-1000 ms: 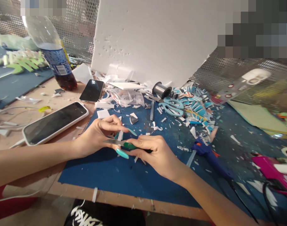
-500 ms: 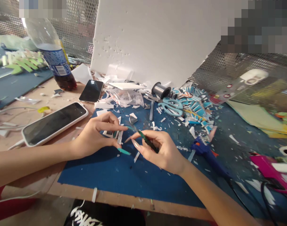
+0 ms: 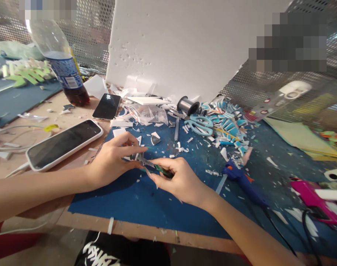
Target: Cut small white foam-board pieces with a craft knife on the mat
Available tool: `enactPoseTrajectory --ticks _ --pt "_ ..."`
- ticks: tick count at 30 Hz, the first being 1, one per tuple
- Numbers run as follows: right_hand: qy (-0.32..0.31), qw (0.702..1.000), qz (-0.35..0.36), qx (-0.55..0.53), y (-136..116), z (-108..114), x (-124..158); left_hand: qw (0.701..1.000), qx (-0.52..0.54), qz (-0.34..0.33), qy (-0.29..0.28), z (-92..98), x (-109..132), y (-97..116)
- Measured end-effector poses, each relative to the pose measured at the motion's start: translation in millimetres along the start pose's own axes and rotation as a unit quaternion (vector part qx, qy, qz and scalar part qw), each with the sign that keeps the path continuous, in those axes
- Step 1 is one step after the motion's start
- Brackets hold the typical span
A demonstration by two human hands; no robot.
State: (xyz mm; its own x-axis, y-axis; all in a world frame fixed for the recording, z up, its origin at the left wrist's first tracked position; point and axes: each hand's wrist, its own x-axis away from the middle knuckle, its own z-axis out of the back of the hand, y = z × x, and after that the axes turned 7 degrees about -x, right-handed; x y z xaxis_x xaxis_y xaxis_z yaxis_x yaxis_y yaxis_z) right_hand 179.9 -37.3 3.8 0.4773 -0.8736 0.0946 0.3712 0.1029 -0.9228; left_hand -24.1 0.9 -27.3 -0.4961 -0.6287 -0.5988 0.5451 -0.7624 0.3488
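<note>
My right hand [image 3: 182, 181] is closed around a craft knife with a dark green handle [image 3: 165, 171]. Its thin grey blade [image 3: 148, 162] points left, toward the fingertips of my left hand [image 3: 113, 159]. Between that hand's thumb and index finger is a small grey-and-white piece [image 3: 135, 157], partly hidden by the fingers. The blade tip reaches this piece, though I cannot tell whether it cuts in. Both hands are just above a blue mat [image 3: 115, 207] strewn with white scraps.
Behind the hands lie light-blue scissors [image 3: 200, 125], a wire spool [image 3: 187, 106] and heaped scraps. A blue glue gun [image 3: 247, 184] rests at right. Two phones, one white-edged [image 3: 64, 146] and one black [image 3: 106, 106], and a cola bottle [image 3: 64, 70] occupy the left. A white foam board [image 3: 185, 48] stands behind.
My left fingers, spread apart before, have come together on the small piece. My right hand has shifted slightly left and down, and the knife now lies flatter with its blade at the left fingertips.
</note>
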Motion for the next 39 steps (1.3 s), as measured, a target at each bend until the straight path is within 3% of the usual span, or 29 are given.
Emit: enactPoseTrajectory --ticks 9,22,28,33,39 --pt "0.035 0.997 0.046 0.056 4.8 -3.4 -1.6 1.000 -0.025 0.015 -0.006 -0.3 0.4 -0.1" --pt "0.072 0.996 0.048 0.020 2.1 -4.2 -2.4 0.999 -0.013 0.034 0.008 -5.3 1.8 -1.2" --pt "0.038 0.999 -0.002 -0.001 -0.5 -2.2 -0.7 0.999 -0.025 0.034 0.005 -5.4 1.1 -0.6" --pt "0.026 0.998 0.034 0.048 4.3 -2.5 -1.0 1.000 -0.021 -0.001 -0.002 -3.0 0.4 0.2" --pt "0.029 0.996 0.050 0.069 11.0 -1.6 -2.5 0.999 -0.036 0.012 -0.021 -0.7 0.0 -0.1"
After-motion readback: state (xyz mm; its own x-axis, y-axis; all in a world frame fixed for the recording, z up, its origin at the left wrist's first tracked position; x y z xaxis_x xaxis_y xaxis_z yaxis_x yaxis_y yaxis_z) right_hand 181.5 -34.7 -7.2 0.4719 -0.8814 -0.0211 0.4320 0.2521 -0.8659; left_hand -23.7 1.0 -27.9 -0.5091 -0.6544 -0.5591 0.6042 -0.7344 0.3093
